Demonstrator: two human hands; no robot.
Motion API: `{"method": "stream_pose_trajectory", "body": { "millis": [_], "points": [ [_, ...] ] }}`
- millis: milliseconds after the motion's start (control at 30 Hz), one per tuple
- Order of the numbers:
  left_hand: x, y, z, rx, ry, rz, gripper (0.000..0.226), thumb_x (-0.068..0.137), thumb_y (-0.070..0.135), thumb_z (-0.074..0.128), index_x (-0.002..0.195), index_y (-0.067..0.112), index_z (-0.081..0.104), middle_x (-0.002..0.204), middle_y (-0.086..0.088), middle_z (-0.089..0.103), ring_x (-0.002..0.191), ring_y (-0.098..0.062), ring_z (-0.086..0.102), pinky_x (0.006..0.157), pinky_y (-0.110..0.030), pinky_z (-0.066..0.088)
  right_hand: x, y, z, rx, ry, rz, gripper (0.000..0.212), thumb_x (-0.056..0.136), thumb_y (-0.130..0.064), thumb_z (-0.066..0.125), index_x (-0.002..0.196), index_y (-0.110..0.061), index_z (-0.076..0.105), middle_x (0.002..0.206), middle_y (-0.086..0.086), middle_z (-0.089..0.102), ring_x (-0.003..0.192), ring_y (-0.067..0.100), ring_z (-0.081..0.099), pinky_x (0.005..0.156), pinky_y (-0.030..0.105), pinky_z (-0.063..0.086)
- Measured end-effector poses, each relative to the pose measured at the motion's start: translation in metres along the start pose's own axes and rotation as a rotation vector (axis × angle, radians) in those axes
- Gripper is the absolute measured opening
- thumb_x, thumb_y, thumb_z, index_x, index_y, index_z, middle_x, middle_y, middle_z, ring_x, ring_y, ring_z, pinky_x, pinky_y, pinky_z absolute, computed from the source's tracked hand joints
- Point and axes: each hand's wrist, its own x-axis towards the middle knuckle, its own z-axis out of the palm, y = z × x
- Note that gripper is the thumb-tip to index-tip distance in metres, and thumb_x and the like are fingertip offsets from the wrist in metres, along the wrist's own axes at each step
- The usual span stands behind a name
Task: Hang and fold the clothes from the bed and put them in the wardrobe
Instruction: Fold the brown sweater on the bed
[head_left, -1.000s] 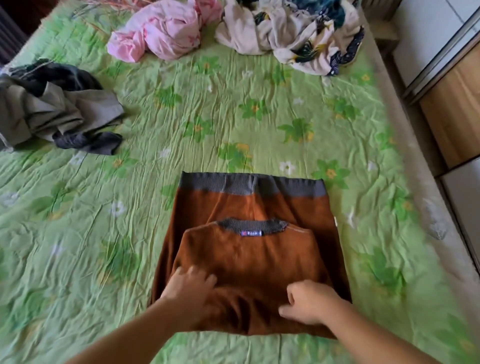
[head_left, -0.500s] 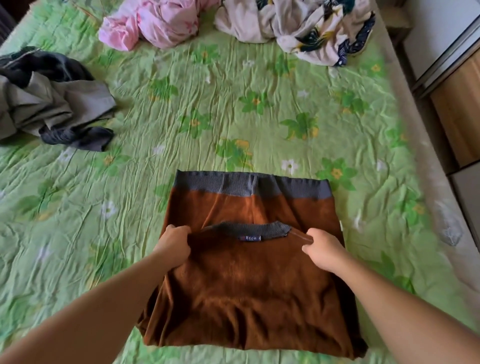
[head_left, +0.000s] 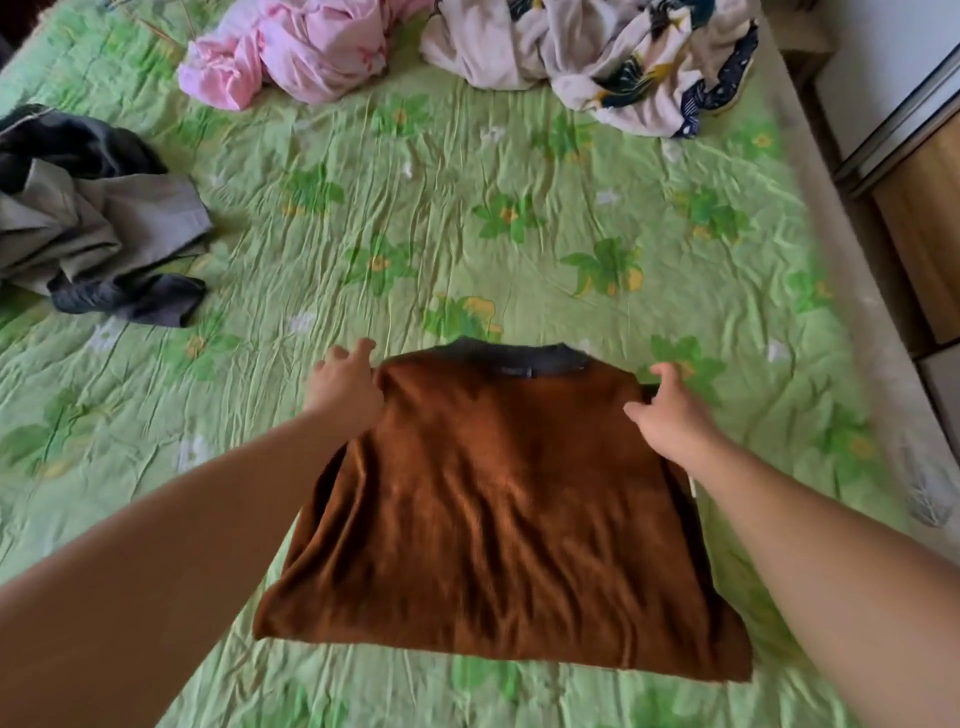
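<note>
A rust-brown sweater (head_left: 509, 519) lies folded into a rectangle on the green flowered bed sheet (head_left: 467, 234). Its grey ribbed collar (head_left: 519, 358) sits at the far edge. My left hand (head_left: 345, 389) is at the far left corner of the fold, fingers spread past the edge and touching the fabric. At the far right corner, my right hand (head_left: 672, 418) rests with loose, spread fingers, thumb lying on the sweater. Neither hand shows a firm grasp.
A pink garment (head_left: 306, 52) and a pale flower-print garment (head_left: 623, 62) are heaped at the far end of the bed. Grey and dark clothes (head_left: 88, 223) lie crumpled at the left. Wooden and white wardrobe fronts (head_left: 924, 208) stand beyond the bed's right edge.
My hands pinched the sweater's shoulder corners and carried the upper layer away from me, covering the grey hem. The fingers have since loosened and spread.
</note>
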Motion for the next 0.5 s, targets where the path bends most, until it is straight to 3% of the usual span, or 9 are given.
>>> {"method": "stream_pose_trajectory", "body": {
  "millis": [100, 167, 233, 367, 433, 500],
  "points": [
    [-0.024, -0.004, 0.035, 0.084, -0.091, -0.009, 0.073, 0.093, 0.034, 0.056, 0.154, 0.027, 0.018, 0.159, -0.017, 0.014, 0.146, -0.04, 0.015, 0.113, -0.056, 0.031, -0.016, 0.013, 0.028, -0.355, 0.087, -0.085, 0.077, 0.092, -0.039, 0.065, 0.154, -0.013, 0.027, 0.141, 0.024, 0.046, 0.123, 0.044, 0.051, 0.1, 0.048, 0.046],
    [-0.045, -0.007, 0.064, 0.229, -0.049, 0.194, 0.073, 0.097, 0.048, 0.047, 0.157, 0.033, 0.009, 0.166, -0.01, -0.005, 0.153, -0.031, -0.008, 0.121, -0.052, 0.014, -0.037, 0.021, 0.05, -0.513, 0.234, -0.351, 0.072, 0.091, -0.044, 0.063, 0.152, -0.017, 0.035, 0.147, 0.023, 0.039, 0.129, 0.044, 0.044, 0.101, 0.055, 0.045],
    [-0.059, -0.008, 0.088, 0.359, -0.046, 0.385, 0.073, 0.099, 0.058, 0.036, 0.157, 0.039, -0.003, 0.165, -0.006, -0.019, 0.151, -0.026, -0.021, 0.123, -0.049, 0.002, -0.051, 0.021, 0.07, -0.559, 0.162, -0.566, 0.071, 0.094, -0.057, 0.049, 0.155, -0.027, 0.03, 0.161, 0.017, 0.023, 0.147, 0.041, 0.025, 0.111, 0.064, 0.031],
    [-0.068, -0.014, 0.12, 0.419, -0.087, 0.375, 0.069, 0.097, 0.067, 0.013, 0.149, 0.046, -0.028, 0.161, -0.004, -0.032, 0.149, -0.025, -0.027, 0.121, -0.058, -0.003, -0.053, 0.031, 0.107, -0.59, -0.059, -0.463, 0.071, 0.093, -0.075, 0.01, 0.155, -0.047, -0.01, 0.167, -0.001, -0.015, 0.154, 0.03, -0.016, 0.113, 0.074, 0.009],
    [-0.071, -0.017, 0.126, 0.404, -0.045, 0.356, 0.067, 0.097, 0.068, 0.007, 0.149, 0.046, -0.027, 0.162, -0.005, -0.03, 0.15, -0.025, -0.025, 0.121, -0.06, -0.002, -0.054, 0.038, 0.113, -0.598, -0.059, -0.446, 0.072, 0.091, -0.075, 0.002, 0.153, -0.046, -0.019, 0.167, -0.002, -0.021, 0.153, 0.029, -0.021, 0.113, 0.074, 0.006],
    [-0.08, -0.023, 0.13, 0.394, -0.002, 0.346, 0.066, 0.097, 0.069, 0.005, 0.151, 0.044, -0.023, 0.164, -0.007, -0.026, 0.151, -0.025, -0.022, 0.121, -0.059, 0.0, -0.058, 0.04, 0.11, -0.61, -0.04, -0.455, 0.073, 0.093, -0.074, 0.005, 0.156, -0.043, -0.015, 0.168, 0.001, -0.016, 0.154, 0.03, -0.016, 0.114, 0.073, 0.009]
  ]
}}
